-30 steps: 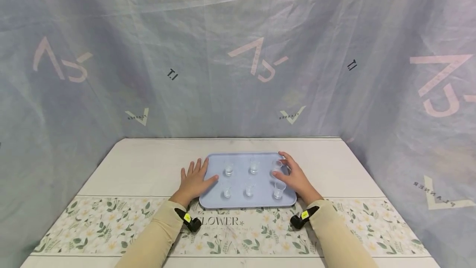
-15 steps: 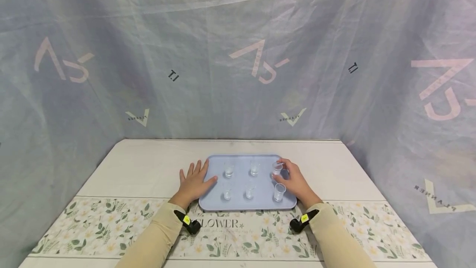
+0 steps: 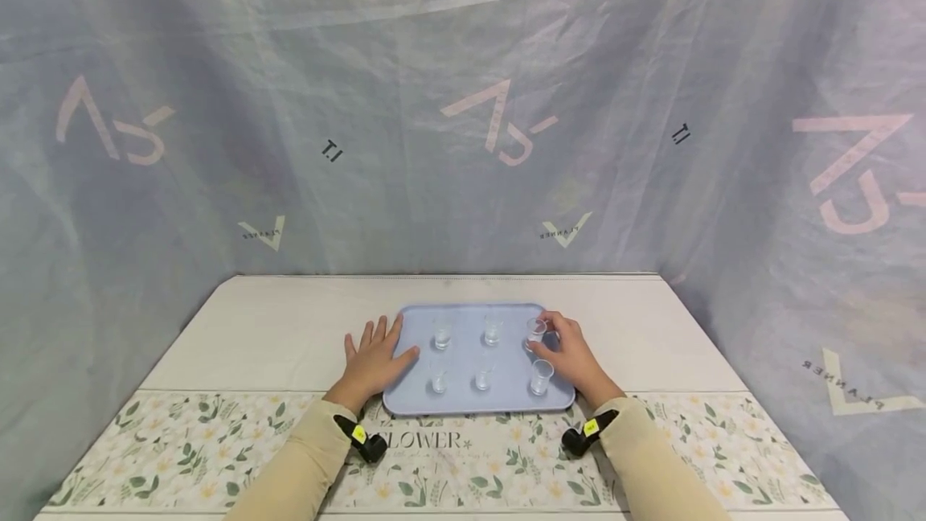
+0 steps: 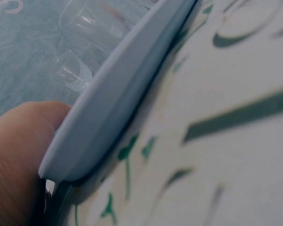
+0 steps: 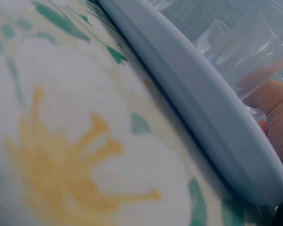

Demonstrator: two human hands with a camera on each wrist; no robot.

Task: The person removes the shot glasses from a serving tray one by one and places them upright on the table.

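left hand (image 3: 372, 359) flat, fingers straight, on tray (image 3: 463, 399) edge; right hand (image 3: 571, 356) pinching far right cup (image 3: 535, 331) on tray. cream tabletop (image 3: 289, 328) with floral runner (image 3: 181, 441); grey printed sheet (image 3: 463, 103) behind.

The tray (image 5: 198, 89) rim crosses the floral cloth (image 5: 61, 141), clear cups (image 5: 226, 40) beyond.

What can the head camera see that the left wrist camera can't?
Only the head view shows all six small clear cups, both hands and the grey curtain: the right hand pinches the far right cup, the left hand rests flat on the tray's left edge. Only the left wrist view shows the tray's underside lip up close. Both show the blue tray, some cups and the flowered tablecloth.
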